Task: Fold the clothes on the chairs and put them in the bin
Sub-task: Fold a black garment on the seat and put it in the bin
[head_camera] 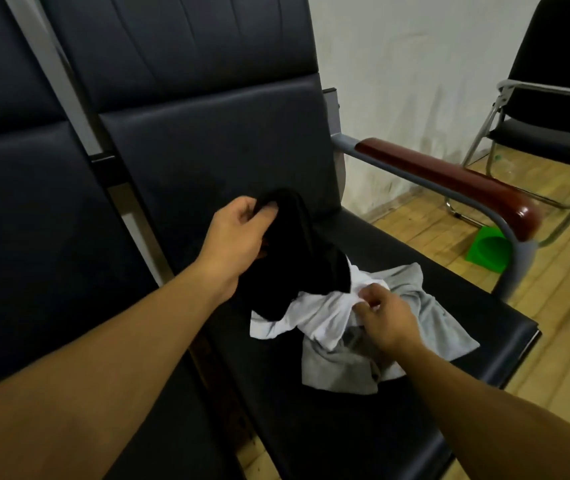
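A heap of clothes lies on the seat of a dark padded chair (398, 393). My left hand (238, 233) grips the top of a black garment (297, 258) and holds it lifted above the seat; its lower end still overlaps the heap. My right hand (382, 317) pinches a crumpled white garment (318, 317) near its upper edge. Under and beside the white one spreads a grey garment (432, 327), flat on the seat. No bin shows in this view.
The chair has a grey metal armrest with a red-brown wooden pad (450, 181) on the right. Another dark seat (34, 237) adjoins on the left. A folding chair (553, 116) stands at the back right on the wooden floor, near a green object (488, 249).
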Demonstrator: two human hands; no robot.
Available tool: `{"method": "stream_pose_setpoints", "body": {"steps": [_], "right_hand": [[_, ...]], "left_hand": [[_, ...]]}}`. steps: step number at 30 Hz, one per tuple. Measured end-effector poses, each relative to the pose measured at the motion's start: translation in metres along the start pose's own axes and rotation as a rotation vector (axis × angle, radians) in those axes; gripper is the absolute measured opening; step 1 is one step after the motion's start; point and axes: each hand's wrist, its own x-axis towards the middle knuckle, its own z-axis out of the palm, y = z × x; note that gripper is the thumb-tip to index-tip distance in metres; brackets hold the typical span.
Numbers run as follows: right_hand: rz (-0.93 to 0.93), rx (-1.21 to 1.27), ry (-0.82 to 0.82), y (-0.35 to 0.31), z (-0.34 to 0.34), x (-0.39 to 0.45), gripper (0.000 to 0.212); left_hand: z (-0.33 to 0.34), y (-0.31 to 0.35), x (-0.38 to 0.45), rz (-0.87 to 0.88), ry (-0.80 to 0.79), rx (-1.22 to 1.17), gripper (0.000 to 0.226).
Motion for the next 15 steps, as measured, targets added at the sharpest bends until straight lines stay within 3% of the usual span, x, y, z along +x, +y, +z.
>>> {"method": "stream_pose_setpoints", "body": {"steps": [2,6,9,12,15], "right_hand": [[0.053,0.198,0.027,-0.013,-0.014,-0.002,0.009],[0.000,0.223,-0.072,-0.040,-0.042,-0.006,0.040],[-0.080,0.350,-0.184,-0.075,-0.080,-0.025,0.031],[-0.121,0.529,-0.221,-0.112,-0.112,-0.036,0.036],[-0.128,0.691,-0.236,-0.144,-0.145,-0.056,0.033]], "left_hand": [[0.007,0.031,-0.004,0.035,-0.040,-0.049,0.019],[0.018,0.066,-0.007,0.038,-0.114,0.054,0.024],[0.025,0.101,-0.022,0.061,-0.120,0.182,0.036],[0.030,0.136,-0.034,0.107,-0.057,0.242,0.040],[0.030,0.177,-0.052,0.176,-0.038,0.330,0.026]]}}
